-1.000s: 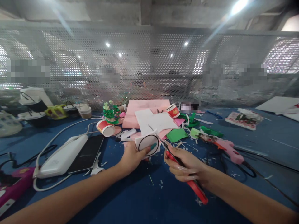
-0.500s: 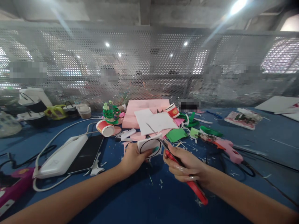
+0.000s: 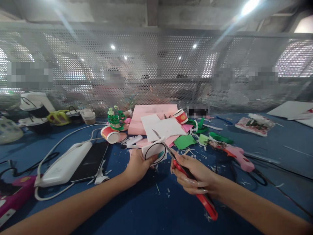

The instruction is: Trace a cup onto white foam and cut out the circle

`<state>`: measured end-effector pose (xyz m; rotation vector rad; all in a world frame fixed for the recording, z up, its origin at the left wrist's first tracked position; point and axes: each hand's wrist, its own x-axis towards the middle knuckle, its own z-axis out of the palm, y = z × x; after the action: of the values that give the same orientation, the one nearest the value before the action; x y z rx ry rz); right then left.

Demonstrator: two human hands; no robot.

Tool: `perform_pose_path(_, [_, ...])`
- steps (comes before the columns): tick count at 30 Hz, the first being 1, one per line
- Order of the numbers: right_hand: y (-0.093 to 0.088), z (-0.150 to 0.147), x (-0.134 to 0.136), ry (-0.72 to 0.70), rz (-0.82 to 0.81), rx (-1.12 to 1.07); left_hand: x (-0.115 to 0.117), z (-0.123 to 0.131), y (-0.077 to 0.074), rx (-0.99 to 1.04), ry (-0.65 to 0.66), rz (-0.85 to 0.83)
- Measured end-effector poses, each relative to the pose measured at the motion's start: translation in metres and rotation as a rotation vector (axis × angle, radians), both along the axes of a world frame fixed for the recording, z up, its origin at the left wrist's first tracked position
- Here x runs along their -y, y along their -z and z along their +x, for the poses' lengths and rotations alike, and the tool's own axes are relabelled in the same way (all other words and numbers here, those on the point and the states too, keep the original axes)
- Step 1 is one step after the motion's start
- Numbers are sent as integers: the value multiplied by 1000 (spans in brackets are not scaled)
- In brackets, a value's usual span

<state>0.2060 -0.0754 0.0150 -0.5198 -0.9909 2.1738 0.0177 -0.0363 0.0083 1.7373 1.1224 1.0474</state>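
Observation:
My left hand [image 3: 137,164] pinches a white paper piece [image 3: 154,150] with a black circle drawn on it, thumb on its front. My right hand [image 3: 193,174] is closed round red-handled scissors [image 3: 190,178]. Their blades point up and left and lie against the right edge of the paper piece. Both hands hover just above the blue table [image 3: 146,209] near its middle.
A white power bank [image 3: 65,164] and a black phone [image 3: 91,161] with cables lie at the left. Pink and white sheets [image 3: 156,122], red paper cups [image 3: 110,134], green scraps [image 3: 185,141] and a pink glue gun [image 3: 238,156] lie behind the hands. A perforated metal screen [image 3: 156,65] closes the table's far edge.
The scissors' blades have slid further along the paper's edge and tilted upward. The paper piece has turned slightly in my left hand. My right hand has dropped a little.

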Motion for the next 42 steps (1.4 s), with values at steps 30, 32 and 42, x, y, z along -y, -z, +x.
perform_pose_path(30, [-16,-2,-4,292,-26,153,-7,3,2,292,6,-163])
perform_pose_path(32, [-14,-1,-4,272,7,158,-7,3,1,297,3,-181])
perform_pose_path(42, [-11,-3,2,163,48,185,-7,3,-1,265,-74,-297])
